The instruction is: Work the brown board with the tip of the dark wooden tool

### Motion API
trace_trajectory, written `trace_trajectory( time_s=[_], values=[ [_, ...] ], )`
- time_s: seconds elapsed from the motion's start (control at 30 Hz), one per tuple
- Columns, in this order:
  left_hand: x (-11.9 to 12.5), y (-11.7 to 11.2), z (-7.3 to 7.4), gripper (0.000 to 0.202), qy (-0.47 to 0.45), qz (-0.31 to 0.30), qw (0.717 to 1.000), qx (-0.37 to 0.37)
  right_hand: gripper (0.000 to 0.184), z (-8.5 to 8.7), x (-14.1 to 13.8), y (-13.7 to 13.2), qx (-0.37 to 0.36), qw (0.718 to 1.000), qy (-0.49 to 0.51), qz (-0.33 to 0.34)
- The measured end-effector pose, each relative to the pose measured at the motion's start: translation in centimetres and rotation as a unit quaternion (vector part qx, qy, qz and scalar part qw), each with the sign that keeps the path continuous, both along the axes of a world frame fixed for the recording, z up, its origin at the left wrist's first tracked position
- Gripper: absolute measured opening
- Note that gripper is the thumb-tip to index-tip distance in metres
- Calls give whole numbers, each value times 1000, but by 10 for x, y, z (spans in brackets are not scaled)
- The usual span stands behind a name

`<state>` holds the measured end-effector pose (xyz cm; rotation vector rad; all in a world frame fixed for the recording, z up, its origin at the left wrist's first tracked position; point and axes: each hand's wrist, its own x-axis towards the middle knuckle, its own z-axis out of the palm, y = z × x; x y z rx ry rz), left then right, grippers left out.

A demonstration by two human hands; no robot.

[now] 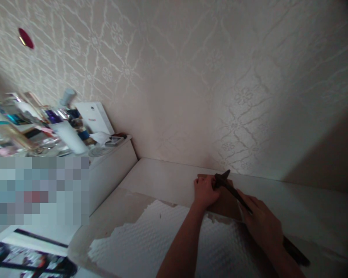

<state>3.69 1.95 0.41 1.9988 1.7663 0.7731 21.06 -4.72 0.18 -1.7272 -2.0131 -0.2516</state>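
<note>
A dark hammer (237, 195) is in my right hand (262, 224), its fingers wrapped round the handle. The handle's end sticks out behind the hand at lower right. The hammer's head is over the upper part of a flat brown board (227, 204), right beside the fingers of my left hand (205, 192). That hand rests on the board's left side with its fingers curled together. Whatever is between those fingers is hidden. The board lies on a white surface (168, 172) close to the wall.
Crumpled, textured white paper (139, 241) covers the surface's front part. A patterned wall (174, 96) rises behind. At left a white cabinet (116, 173) carries bottles, a white box (94, 117) and small items. A dark red oval (26, 38) is on the wall.
</note>
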Motion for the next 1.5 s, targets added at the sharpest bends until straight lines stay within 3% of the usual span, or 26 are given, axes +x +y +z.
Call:
trace_trajectory(
  time_s=[0.53, 0.67, 1.5],
  values=[
    [0, 0, 1, 37, 4, 1, 1000, 5, 41, -1, 0, 0, 15, 1000, 9, 16],
    [0, 0, -1, 38, 1, 0, 1000, 19, 39, 1, -1, 0, 28, 999, 10, -12],
    [0, -3, 6, 40, 28, -8, 999, -14, 41, 0, 0, -1, 11, 1000, 9, 8]
  ],
)
